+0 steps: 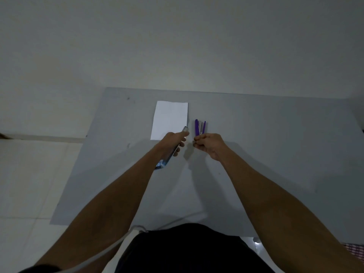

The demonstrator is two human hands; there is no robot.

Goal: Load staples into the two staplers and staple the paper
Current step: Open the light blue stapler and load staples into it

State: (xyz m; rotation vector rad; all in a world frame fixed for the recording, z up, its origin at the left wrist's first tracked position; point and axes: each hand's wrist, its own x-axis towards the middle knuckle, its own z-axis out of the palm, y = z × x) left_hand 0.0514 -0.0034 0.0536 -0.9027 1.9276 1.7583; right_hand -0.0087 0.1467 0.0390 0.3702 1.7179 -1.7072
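- Purple stapler (200, 128) lies on the desk (256, 144) at frame centre, just above the right hand (208, 144). Its long axis runs up-frame, away from the person. Two purple arms stand apart with a pale strip between them, so I judge it open for loading.
- Key relation: the stapler's near end sits just beyond the right fingertips (197, 143), close but not touching. The right hand is the nearer one.
- Right hand: fingers curled in, with thumb and forefinger pinched on a small pale piece (194, 143). Probably a staple strip, but too small to confirm.
- Left hand (175, 138): fingers wrapped round a long blue item (167, 157), held off the desk on a slant from lower left to upper right. Its upper tip pokes out past the knuckles, and its lower end, which carries print, sticks out beside the wrist. I cannot tell whether it is the second stapler or a staple box.
- Paper (169, 117): a white sheet flat on the desk, up-left of the left hand and just left of the purple stapler. No staple visible.
- Judgement: loading stage. The next move is a short reach forward, lining the pinched piece up with the stapler's long axis.
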